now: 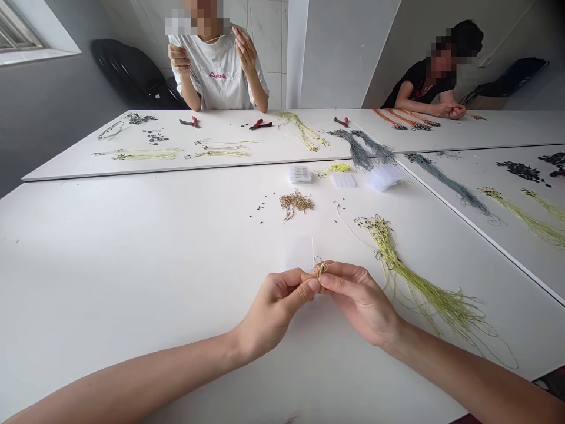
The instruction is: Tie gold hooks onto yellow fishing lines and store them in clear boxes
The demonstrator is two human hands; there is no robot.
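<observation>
My left hand point(276, 306) and my right hand point(366, 300) meet above the middle of the white table point(132, 265). Both pinch a fishing hook with yellow line point(321, 268) between thumbs and fingertips. The line is looped small near the hook; part of it is hidden by the fingers. Just beyond the hands lies a clear plastic piece point(296, 252), partly covered by them. To the right of my right hand rests a long bundle of hooks on yellow-green lines point(410, 274), hook ends pointing away from me.
Ahead lie a pile of small gold-coloured metal pieces point(295, 202), tiny black bits, clear boxes point(299, 175) and a stack of clear bags point(383, 178). Grey line bundles point(454, 182) cross the right. Two people sit opposite, with red-handled pliers point(260, 124) on their table.
</observation>
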